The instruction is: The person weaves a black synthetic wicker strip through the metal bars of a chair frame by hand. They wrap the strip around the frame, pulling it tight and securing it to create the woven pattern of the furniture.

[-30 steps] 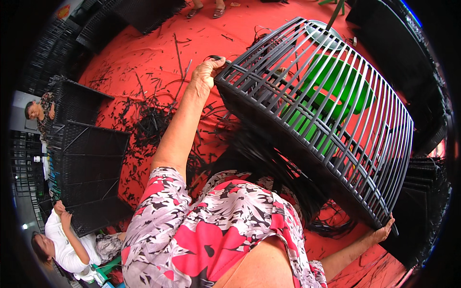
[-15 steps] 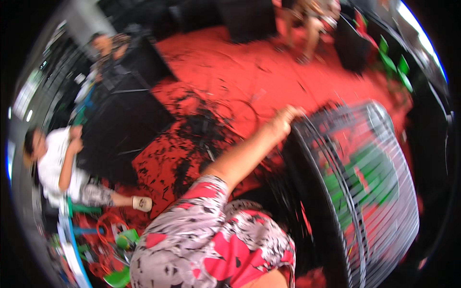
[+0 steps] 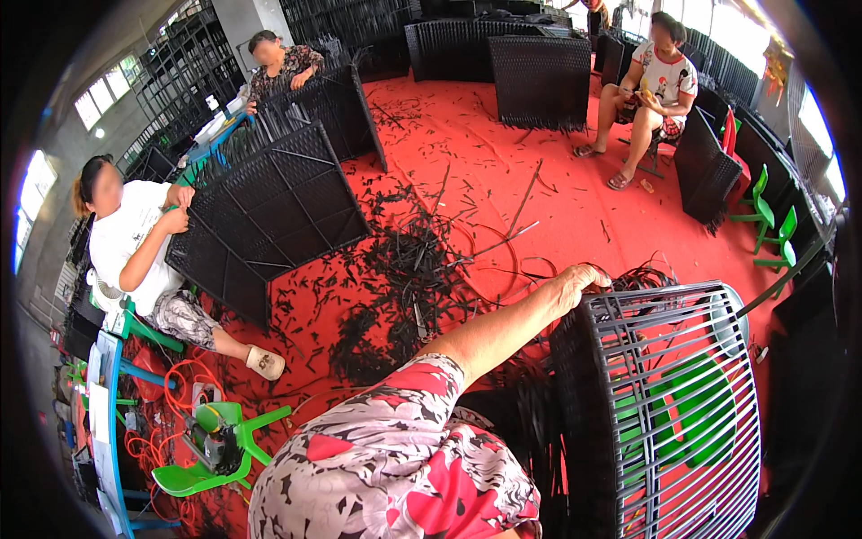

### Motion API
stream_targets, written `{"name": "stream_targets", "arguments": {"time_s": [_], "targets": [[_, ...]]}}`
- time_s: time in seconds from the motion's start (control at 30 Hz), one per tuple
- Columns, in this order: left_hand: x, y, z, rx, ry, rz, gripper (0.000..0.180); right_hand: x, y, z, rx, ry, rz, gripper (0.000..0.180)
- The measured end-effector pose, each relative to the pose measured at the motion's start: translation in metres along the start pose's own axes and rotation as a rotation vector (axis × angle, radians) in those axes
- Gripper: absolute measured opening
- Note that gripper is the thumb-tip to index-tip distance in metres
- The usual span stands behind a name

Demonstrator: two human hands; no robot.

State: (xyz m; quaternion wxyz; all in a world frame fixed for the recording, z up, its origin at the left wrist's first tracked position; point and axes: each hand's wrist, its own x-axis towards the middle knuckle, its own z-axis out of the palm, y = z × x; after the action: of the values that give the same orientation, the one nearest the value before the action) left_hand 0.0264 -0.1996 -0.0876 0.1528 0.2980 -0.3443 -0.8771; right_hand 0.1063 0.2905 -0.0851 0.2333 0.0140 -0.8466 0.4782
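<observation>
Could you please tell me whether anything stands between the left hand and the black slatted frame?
Nothing visible does: the left hand appears to hold the black slatted frame at its far corner. The green seat shows through it, away from the hand.

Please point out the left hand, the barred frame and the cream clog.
Left hand (image 3: 580, 280): head view, back of the hand.
Barred frame (image 3: 588, 409): head view, dark side panel.
Cream clog (image 3: 266, 362): head view, its upper.

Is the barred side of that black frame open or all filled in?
Open: the black frame lets red floor and green plastic show through its gaps.
</observation>
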Motion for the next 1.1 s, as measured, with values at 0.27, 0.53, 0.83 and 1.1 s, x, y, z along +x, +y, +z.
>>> {"name": "stream_targets", "arguments": {"time_s": [0.27, 0.53, 0.83, 1.1], "targets": [[0.027, 0.000, 0.021, 0.169, -0.298, 0.037, 0.010, 0.003, 0.005, -0.050, -0.016, 0.084, 0.026, 0.037], [0.000, 0.033, -0.041, 0.378, -0.288, -0.212, 0.017, 0.016, 0.052, -0.162, -0.640, 0.484, -0.052, 0.030], [0.019, 0.047, -0.062, 0.348, -0.144, -0.263, 0.013, 0.021, 0.044, -0.165, 0.782, 0.747, 0.303, 0.020], [0.024, 0.053, -0.064, 0.405, -0.113, -0.256, 0.008, 0.029, 0.042, -0.161, 0.867, 0.772, 0.270, 0.016]]}}
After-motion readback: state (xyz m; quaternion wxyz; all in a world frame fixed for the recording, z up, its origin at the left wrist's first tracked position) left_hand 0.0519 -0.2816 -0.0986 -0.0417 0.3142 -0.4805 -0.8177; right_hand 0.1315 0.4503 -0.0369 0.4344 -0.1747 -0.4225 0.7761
